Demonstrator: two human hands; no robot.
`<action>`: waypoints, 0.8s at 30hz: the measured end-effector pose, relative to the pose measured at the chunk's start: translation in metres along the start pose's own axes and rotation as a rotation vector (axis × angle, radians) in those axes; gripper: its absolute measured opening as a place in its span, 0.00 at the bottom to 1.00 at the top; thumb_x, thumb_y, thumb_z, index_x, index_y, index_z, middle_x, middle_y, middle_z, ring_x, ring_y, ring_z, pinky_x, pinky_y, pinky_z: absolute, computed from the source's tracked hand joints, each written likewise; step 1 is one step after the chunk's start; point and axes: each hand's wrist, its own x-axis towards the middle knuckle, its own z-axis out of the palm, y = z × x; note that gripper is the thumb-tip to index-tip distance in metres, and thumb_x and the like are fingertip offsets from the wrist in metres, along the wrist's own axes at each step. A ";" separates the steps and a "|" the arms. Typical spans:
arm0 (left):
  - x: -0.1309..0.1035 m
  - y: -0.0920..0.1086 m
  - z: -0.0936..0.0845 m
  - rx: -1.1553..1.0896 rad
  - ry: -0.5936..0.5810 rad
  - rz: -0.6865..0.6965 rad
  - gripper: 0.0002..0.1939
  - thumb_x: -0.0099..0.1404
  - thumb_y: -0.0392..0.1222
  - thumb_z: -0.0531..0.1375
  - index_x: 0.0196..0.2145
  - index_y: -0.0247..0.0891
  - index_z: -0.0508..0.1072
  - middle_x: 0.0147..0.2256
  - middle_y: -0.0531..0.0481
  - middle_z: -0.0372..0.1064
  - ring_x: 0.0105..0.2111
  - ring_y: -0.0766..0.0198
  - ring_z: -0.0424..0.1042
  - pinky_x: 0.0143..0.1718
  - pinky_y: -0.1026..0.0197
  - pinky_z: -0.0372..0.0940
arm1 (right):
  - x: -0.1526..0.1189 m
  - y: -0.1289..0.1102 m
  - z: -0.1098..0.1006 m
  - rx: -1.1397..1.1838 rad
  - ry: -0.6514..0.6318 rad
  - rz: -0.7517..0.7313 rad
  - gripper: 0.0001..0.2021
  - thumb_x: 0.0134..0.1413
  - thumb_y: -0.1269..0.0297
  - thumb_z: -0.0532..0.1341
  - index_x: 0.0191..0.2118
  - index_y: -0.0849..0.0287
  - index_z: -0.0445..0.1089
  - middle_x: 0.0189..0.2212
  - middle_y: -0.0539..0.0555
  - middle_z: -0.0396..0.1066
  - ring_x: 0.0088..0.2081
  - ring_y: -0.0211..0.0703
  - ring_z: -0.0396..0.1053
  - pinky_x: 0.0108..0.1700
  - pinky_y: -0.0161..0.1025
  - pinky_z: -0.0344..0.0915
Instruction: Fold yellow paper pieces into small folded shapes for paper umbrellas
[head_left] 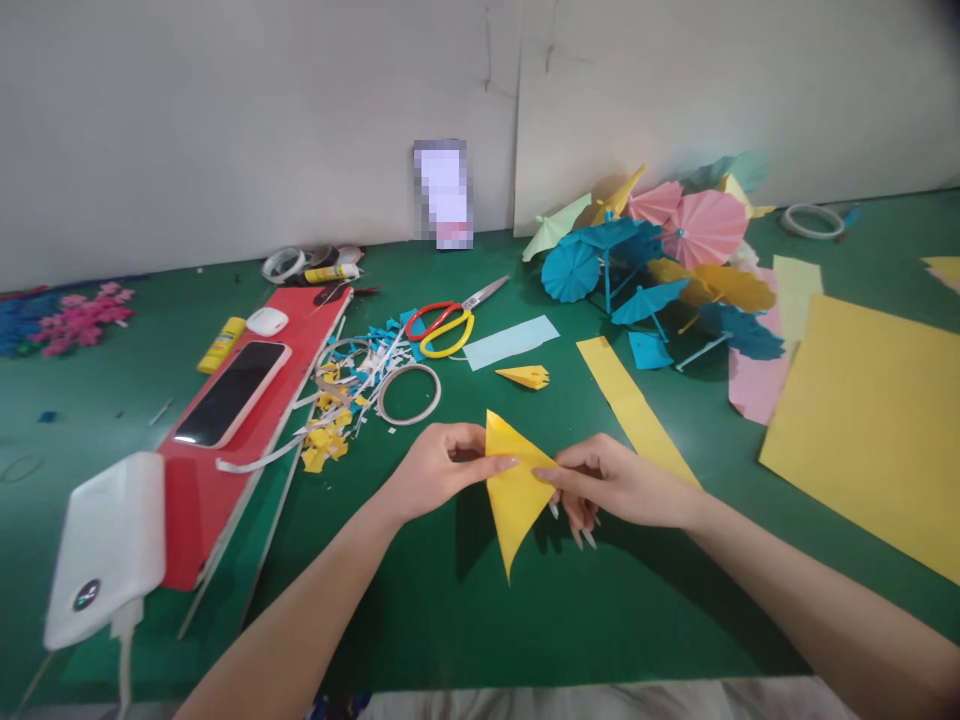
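The left hand (442,465) and right hand (619,482) are pinching a folded yellow paper triangle (516,480) between thumbs and fingers, above the table (420,610). The folding looks partway along: the piece is showing no fan pleats, while finished paper umbrellas (705,230) are crowding the back right. The green table is meeting a pale wall (262,120), scissors (457,320) lying nearby.

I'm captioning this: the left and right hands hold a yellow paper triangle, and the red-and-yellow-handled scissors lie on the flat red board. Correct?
Only the place of the scissors is wrong: the head view shows them on the green table. The left hand and right hand do hold the yellow paper triangle.
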 end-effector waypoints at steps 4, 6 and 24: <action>0.001 0.001 -0.001 -0.064 -0.002 0.024 0.11 0.57 0.43 0.64 0.37 0.36 0.77 0.37 0.47 0.77 0.38 0.60 0.75 0.39 0.65 0.67 | 0.000 0.002 -0.002 0.012 -0.004 0.004 0.21 0.54 0.47 0.59 0.22 0.61 0.66 0.14 0.48 0.68 0.15 0.33 0.66 0.22 0.30 0.65; 0.001 0.001 -0.002 -0.110 -0.005 0.038 0.12 0.58 0.42 0.64 0.40 0.37 0.77 0.40 0.47 0.76 0.41 0.60 0.74 0.41 0.65 0.67 | 0.000 0.002 -0.003 0.022 -0.007 0.008 0.21 0.54 0.48 0.59 0.22 0.61 0.66 0.14 0.48 0.68 0.15 0.32 0.66 0.22 0.30 0.65; 0.003 -0.003 -0.003 -0.314 -0.069 0.083 0.19 0.60 0.35 0.63 0.50 0.37 0.73 0.47 0.44 0.73 0.47 0.54 0.72 0.46 0.60 0.65 | 0.002 0.003 -0.002 -0.011 -0.034 -0.021 0.21 0.55 0.49 0.59 0.22 0.62 0.65 0.14 0.48 0.68 0.15 0.32 0.64 0.21 0.29 0.65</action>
